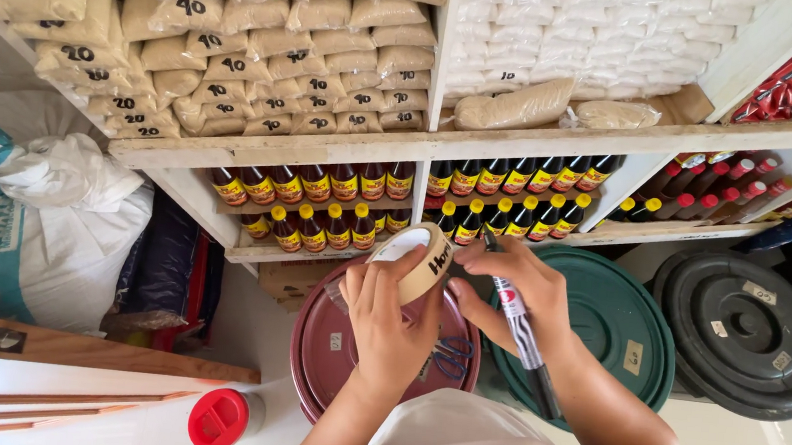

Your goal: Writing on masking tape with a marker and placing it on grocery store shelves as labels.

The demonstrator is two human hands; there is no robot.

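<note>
**Tape roll between two hands, marker angled down the right palm**

Nearest, the left hand (393, 324) is closed around the lower side of a roll of tape (415, 259), thumb on its face; the roll stands on edge, its open centre facing up and left. Just right of it, touching the roll's rim, the right hand (517, 297) pinches at the tape edge with its fingertips while gripping a marker (520, 323). The marker's long axis runs from upper left to lower right, cap end up by the roll, tail toward the wrist. Under both hands lies a maroon lid (326, 342), with scissors (450, 358) on it. To the right sits a green lid (620, 323). Beyond are shelves of sauce bottles (317, 186).
</note>
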